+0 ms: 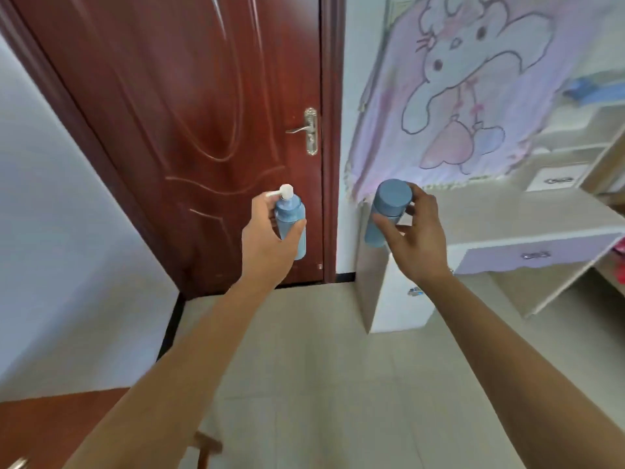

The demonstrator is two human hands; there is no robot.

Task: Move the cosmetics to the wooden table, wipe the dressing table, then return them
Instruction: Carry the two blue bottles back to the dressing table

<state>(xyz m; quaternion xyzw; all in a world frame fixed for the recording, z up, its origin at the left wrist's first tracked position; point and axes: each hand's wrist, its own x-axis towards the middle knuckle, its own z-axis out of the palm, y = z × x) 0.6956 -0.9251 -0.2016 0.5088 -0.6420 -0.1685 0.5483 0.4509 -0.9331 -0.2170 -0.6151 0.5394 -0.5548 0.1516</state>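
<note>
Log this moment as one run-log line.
left hand: grips blue plastic pump-top bottle | right hand: grips blue round-capped bottle | both bottles: upright, in air | white dressing table: ahead-right

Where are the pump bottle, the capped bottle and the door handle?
pump bottle [288, 211], head view, upper blue body.
capped bottle [394, 196], head view, blue cap.
door handle [297, 129], head view, lever.

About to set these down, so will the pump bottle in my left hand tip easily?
Probably tippy: the pump bottle is tall and narrow. Likely rigid: the gripping left hand leaves no dent. Lying down, its round body could roll.
</note>
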